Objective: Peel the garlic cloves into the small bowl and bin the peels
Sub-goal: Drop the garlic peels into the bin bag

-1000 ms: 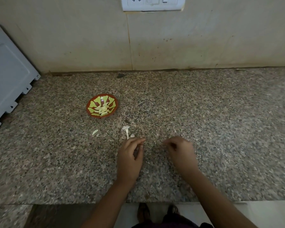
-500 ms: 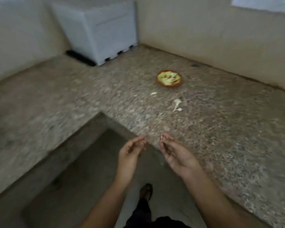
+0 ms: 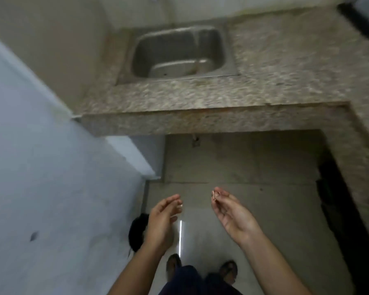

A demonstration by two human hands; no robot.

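2 hands out over the floor tiles (image 3: 275, 209), away from the surface: left hand (image 3: 163, 220) at 7 o'clock of the picture, right hand (image 3: 232, 213) at 5 o'clock, apart from each other.

On the right hand, palm up, thumb and forefinger pinched on a thin curl of garlic peel (image 3: 213, 195), other fingers loosely bent. On the left hand, fingers fairly straight and relaxed, a pale fleck at the tips, too blurred to tell peel from glare.

At 12 o'clock from the hands, a steel sink (image 3: 179, 54) set in the granite surface (image 3: 285, 67). At 9 o'clock, a large pale-blue panel (image 3: 41, 177). At 8 o'clock, just beside the left wrist, a dark rounded shape (image 3: 136, 231) low down, possibly the bin, not clear enough to say.

No small bowl, no cloves in view.

Judged stage: binning, with peel alone in hand and nothing being peeled. Left to do, as far as shown: drop this peel in the bin, then clear any scraps lying on the surface, not visible from here.
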